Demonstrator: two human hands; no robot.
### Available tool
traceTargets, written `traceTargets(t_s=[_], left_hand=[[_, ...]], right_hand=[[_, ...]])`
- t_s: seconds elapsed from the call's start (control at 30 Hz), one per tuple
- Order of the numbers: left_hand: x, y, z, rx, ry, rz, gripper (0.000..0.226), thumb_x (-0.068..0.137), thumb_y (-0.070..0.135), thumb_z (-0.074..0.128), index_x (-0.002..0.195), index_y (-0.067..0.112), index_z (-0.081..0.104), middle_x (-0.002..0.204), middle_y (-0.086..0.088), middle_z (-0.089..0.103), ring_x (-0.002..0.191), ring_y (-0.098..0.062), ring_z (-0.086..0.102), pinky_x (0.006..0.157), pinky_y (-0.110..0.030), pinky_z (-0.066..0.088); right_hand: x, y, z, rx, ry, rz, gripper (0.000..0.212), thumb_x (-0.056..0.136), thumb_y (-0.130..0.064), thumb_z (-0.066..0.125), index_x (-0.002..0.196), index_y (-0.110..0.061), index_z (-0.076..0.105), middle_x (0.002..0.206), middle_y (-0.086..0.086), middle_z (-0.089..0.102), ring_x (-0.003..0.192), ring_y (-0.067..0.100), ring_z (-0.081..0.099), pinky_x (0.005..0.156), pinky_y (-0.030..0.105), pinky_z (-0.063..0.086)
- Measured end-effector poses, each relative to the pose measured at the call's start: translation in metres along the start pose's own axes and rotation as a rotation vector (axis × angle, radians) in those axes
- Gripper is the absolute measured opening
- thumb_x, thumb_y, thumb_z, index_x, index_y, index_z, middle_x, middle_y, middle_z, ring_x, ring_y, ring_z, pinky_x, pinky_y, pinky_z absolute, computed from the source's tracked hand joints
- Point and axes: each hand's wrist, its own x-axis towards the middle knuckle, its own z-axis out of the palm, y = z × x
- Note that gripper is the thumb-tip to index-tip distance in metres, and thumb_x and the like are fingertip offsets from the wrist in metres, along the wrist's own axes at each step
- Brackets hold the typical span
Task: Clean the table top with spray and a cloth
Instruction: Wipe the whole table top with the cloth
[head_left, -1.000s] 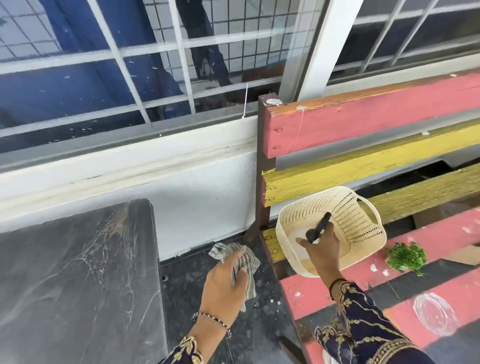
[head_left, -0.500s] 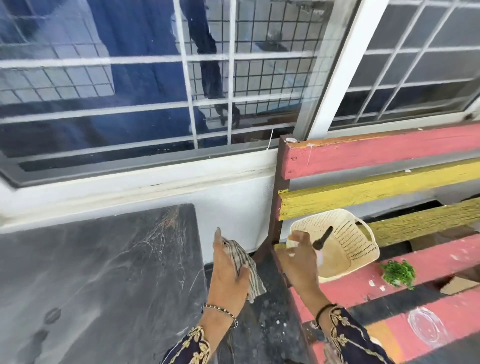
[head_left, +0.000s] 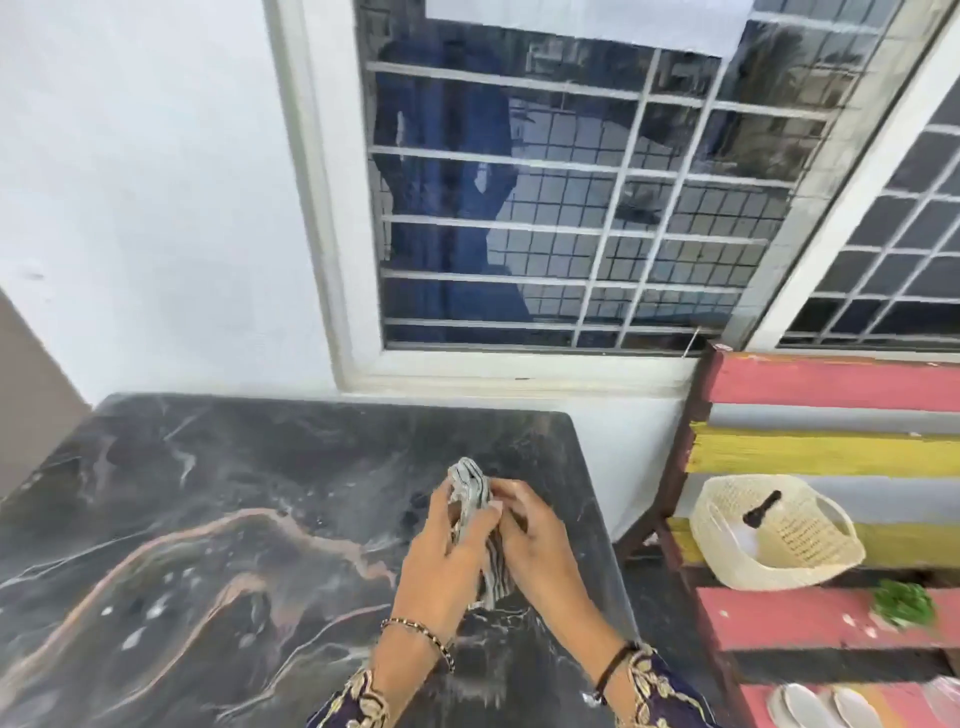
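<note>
Barred window (head_left: 561, 208), white wall (head_left: 156, 182), striped bench (head_left: 831, 452)

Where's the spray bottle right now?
In the head view, the spray bottle lies in the cream basket on the striped bench, right of the table, away from both hands.

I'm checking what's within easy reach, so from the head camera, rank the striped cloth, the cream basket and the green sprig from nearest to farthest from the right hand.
1. Striped cloth: held between the right hand and the left hand, over the table.
2. Cream basket: to the right, on the painted bench.
3. Green sprig: farther right, on a pink slat below the basket.
</note>
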Motion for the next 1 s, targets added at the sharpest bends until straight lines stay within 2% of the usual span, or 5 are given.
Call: traceTargets(t_s=[0.33, 0.5, 0.7, 0.9, 1.0], left_hand=[[-0.093, -0.038, -0.2, -0.505, 0.104, -0.24, 0.043, 0.094, 0.057, 0.033, 0.117, 0.036, 0.061, 0.123, 0.015, 0.06, 0.124, -0.011, 0.051, 0.112, -0.043, 0.035], [-0.113, -0.079, -0.271, -0.526, 0.23, -0.358, 0.058, 0.094, 0.06, 0.032, 0.128, 0.022, 0.059, 0.132, 0.003, 0.059, 0.12, -0.024, 0.057, 0.099, -0.046, 0.048], [-0.121, -0.137, -0.363, -0.524, 0.529, -0.409, 0.044, 0.099, 0.045, 0.036, 0.107, 0.014, 0.065, 0.107, -0.007, 0.071, 0.076, -0.027, 0.07, 0.069, -0.04, 0.058], [-0.119, -0.185, -0.452, -0.386, 0.857, -0.451, 0.026, 0.098, 0.034, 0.042, 0.088, 0.02, 0.062, 0.1, -0.003, 0.067, 0.075, -0.028, 0.069, 0.071, -0.043, 0.055], [-0.116, -0.202, -0.485, -0.312, 0.861, -0.48, 0.025, 0.097, 0.04, 0.043, 0.092, 0.022, 0.061, 0.102, 0.002, 0.066, 0.077, -0.022, 0.07, 0.063, -0.033, 0.054]], right_hand=[[-0.079, -0.069, 0.201, 0.144, -0.55, 0.124, 0.043, 0.071, -0.084, 0.063, 0.111, -0.067, 0.062, 0.111, -0.039, 0.068, 0.101, -0.018, 0.064, 0.084, 0.004, 0.048], [-0.075, -0.071, 0.271, -0.081, -0.607, 0.146, 0.044, 0.101, -0.047, 0.056, 0.14, -0.027, 0.055, 0.139, -0.006, 0.063, 0.128, 0.008, 0.058, 0.111, 0.036, 0.043], [-0.062, -0.101, 0.365, -0.394, -0.507, -0.166, 0.042, 0.104, -0.031, 0.05, 0.147, -0.029, 0.048, 0.128, 0.007, 0.069, 0.122, 0.031, 0.061, 0.092, 0.037, 0.045], [-0.061, -0.095, 0.443, -0.741, -1.149, -0.27, 0.047, 0.095, -0.027, 0.054, 0.142, -0.021, 0.054, 0.148, 0.0, 0.056, 0.139, 0.022, 0.048, 0.11, 0.033, 0.038], [-0.066, -0.072, 0.463, -0.712, -0.99, -0.177, 0.051, 0.1, -0.033, 0.051, 0.15, -0.022, 0.045, 0.164, -0.005, 0.032, 0.153, 0.013, 0.024, 0.124, 0.032, 0.02]])
